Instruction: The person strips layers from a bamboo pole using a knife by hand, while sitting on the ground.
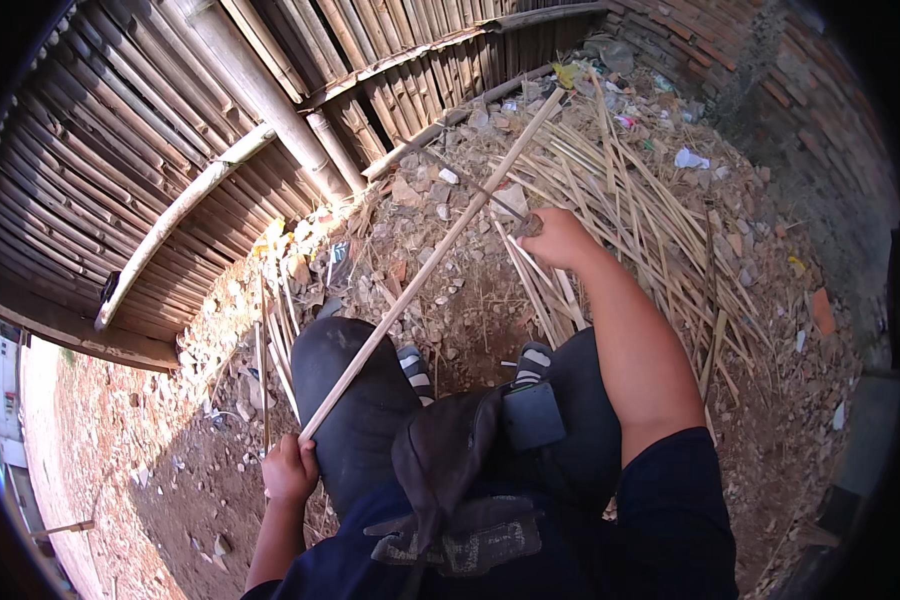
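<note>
A long pale bamboo strip (430, 265) slants from lower left to upper right across my right-of-centre view, passing over my left knee. My left hand (290, 468) is closed round its near end. My right hand (558, 240) grips the handle end of a long, thin, dark-bladed knife (498, 203). The blade points up and to the left, crossing the strip in its far half. Whether the edge touches the strip or only overlaps it in view, I cannot tell. Most of the handle is hidden inside my right fist.
Many cut bamboo strips (635, 205) lie in a loose heap on the right, with more strips (278, 350) beside my left knee. Stones and litter cover the ground. A bamboo-slat wall (100, 170) rises at left, a brick wall (800, 100) at far right.
</note>
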The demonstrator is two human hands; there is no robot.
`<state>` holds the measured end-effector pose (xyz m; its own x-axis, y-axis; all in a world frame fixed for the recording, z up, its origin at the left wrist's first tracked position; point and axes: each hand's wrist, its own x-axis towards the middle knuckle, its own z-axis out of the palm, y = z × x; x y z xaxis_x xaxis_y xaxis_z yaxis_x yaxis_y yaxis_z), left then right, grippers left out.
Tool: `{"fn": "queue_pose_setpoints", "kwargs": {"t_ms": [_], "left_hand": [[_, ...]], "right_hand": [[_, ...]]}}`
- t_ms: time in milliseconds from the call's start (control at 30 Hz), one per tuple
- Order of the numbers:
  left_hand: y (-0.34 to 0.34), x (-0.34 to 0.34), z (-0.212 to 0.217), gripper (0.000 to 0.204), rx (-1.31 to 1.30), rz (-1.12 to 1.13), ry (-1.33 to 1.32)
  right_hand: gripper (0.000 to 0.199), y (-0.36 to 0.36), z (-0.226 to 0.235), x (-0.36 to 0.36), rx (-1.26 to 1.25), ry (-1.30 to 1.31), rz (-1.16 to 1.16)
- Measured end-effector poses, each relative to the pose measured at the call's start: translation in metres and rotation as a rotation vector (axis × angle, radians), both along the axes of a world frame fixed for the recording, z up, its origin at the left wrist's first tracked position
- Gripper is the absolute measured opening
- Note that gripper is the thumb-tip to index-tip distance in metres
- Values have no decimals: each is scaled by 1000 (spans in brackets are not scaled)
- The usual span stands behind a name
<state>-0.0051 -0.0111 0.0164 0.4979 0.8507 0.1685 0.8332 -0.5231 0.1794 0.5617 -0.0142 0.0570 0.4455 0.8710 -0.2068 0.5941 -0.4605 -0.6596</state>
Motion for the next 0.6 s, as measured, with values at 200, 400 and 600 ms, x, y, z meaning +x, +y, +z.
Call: {"fn": "queue_pose_setpoints", "kwargs": {"t_ms": [200,400,600], "left_hand": [[1,-2,11,27,-23,-25,-61],[-2,-37,-8,29,-67,-26,-96],[0,-59,-19,29,-77,44,-75]], "right_hand": [[32,-8,14,-9,173,-216,14],[28,-16,26,-17,95,-231,216],[42,-20,20,5,161,-196,-11]]}}
